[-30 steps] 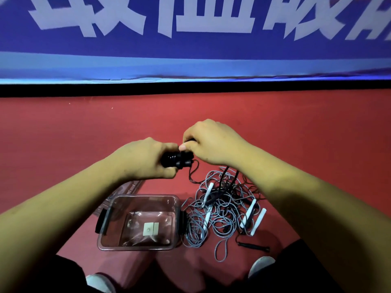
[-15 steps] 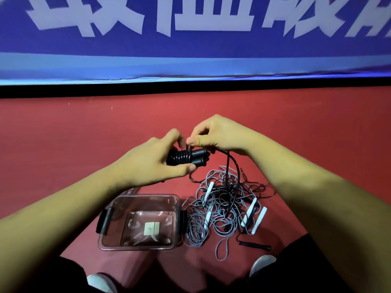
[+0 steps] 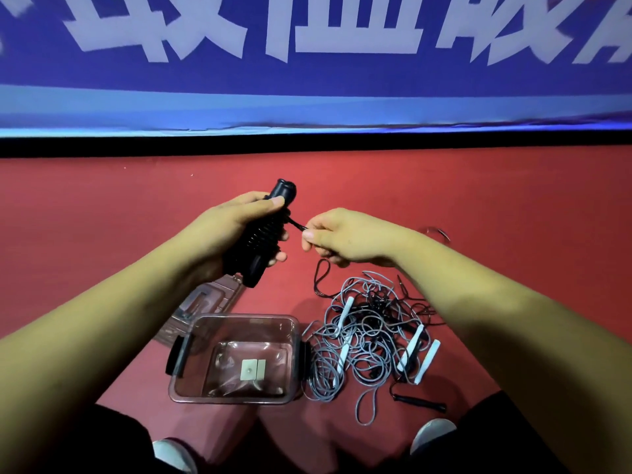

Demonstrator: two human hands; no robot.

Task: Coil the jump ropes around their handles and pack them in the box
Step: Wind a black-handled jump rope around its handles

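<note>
Head view: against half a second ago, the black handles [image 3: 260, 241] no longer lie crosswise between two touching hands. They now stand tilted, far end pointing up and away, with rope coils wound around their middle. The right hand [image 3: 349, 237] has drawn off to the right, so the hands are apart, joined only by a short stretch of black rope [image 3: 295, 223]. The box [image 3: 236, 388], the pile and the lid have not shifted.

The left hand [image 3: 222, 230] grips the coiled handles, its thumb pressed near their upper end and its fingertips showing under the lower part. The right hand, knuckles up, pinches the black rope between thumb and curled fingers just beside the coils. The slack drops from under this hand in a loop towards the tangled pile of grey ropes [image 3: 369, 333] with white handles [image 3: 413, 347] on the red floor [image 3: 478, 206].

The clear box stands open just left of that pile, below the hands, its lid [image 3: 205, 299] lying behind it. A loose black handle [image 3: 420, 403] lies at the pile's near edge.
</note>
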